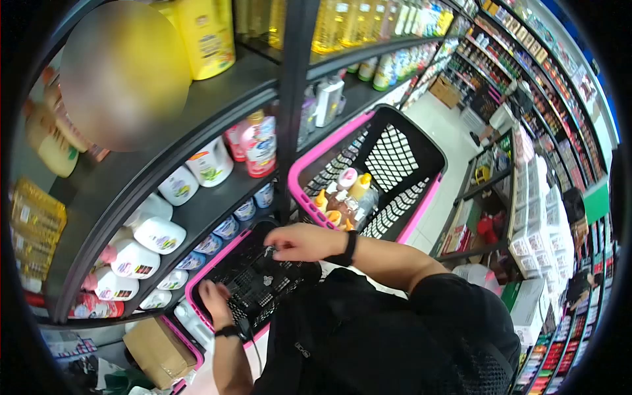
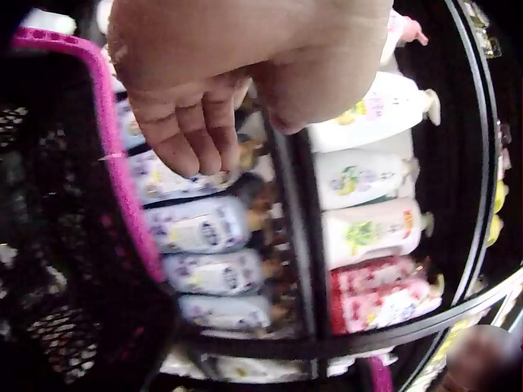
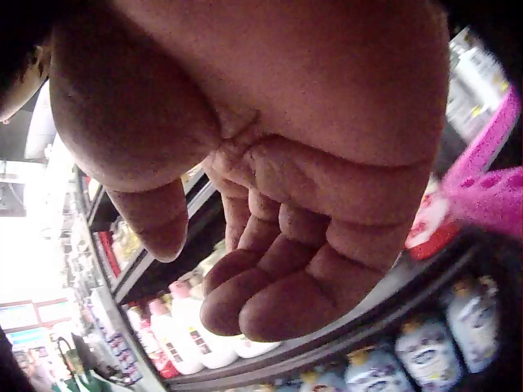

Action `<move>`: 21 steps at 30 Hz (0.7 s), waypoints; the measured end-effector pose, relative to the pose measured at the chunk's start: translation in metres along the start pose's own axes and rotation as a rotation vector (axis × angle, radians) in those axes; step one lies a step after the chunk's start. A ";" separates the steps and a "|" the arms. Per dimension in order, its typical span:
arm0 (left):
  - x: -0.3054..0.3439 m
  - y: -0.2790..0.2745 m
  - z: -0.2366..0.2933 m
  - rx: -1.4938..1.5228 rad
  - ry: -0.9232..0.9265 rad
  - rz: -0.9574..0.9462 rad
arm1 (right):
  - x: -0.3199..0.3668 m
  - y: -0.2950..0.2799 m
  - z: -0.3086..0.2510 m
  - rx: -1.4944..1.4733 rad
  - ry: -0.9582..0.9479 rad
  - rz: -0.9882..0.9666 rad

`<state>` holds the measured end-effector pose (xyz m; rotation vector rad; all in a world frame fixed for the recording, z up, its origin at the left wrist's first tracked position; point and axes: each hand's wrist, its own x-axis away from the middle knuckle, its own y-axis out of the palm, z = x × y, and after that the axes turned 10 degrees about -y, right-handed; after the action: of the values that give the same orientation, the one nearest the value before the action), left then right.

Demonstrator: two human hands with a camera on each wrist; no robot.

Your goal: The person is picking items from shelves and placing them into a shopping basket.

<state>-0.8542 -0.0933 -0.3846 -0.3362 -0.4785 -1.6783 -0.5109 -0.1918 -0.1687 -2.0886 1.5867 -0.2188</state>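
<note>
In the head view, a black basket with a pink rim lies in front of the person, beside the shelving. The left hand is over its near left side, fingers loosely bent. Across the basket, the right hand hovers above the far side with relaxed fingers. The left wrist view shows the left hand empty beside the pink rim, in front of light blue bottles. Nothing is in the right hand in the right wrist view; its fingers bend loosely. Contact with the basket cannot be told.
Another black and pink basket stands ahead with several bottles in it. Shelves at the left hold white bottles and yellow ones. A cardboard box is at the lower left. Stacked white boxes stand across the aisle.
</note>
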 end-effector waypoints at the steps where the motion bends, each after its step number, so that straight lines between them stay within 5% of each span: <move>1: 0.014 -0.008 -0.039 -0.036 -0.046 -0.024 | 0.036 -0.014 0.005 -0.016 0.080 0.038; 3: 0.048 -0.036 -0.121 -0.155 -0.115 -0.119 | 0.094 -0.049 0.018 -0.111 0.248 0.162; 4: 0.071 -0.040 -0.153 -0.213 -0.174 0.061 | 0.116 -0.071 0.024 0.027 0.261 0.217; 7: 0.114 -0.074 -0.226 -1.013 -0.433 -0.160 | 0.149 -0.152 0.023 0.312 0.518 0.267; 11: 0.134 -0.078 -0.242 -1.416 -0.471 -0.397 | 0.178 -0.226 0.121 0.550 0.523 0.303; 15: 0.128 -0.034 -0.199 -1.216 -0.504 -0.254 | 0.183 -0.251 0.235 0.722 0.693 0.071; 21: 0.161 0.085 -0.099 -0.522 -0.406 0.068 | 0.219 -0.190 0.345 0.738 0.879 -0.085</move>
<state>-0.7914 -0.2907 -0.3831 -1.0768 -0.3103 -1.6539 -0.1376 -0.2594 -0.4112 -1.4999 1.4696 -1.6483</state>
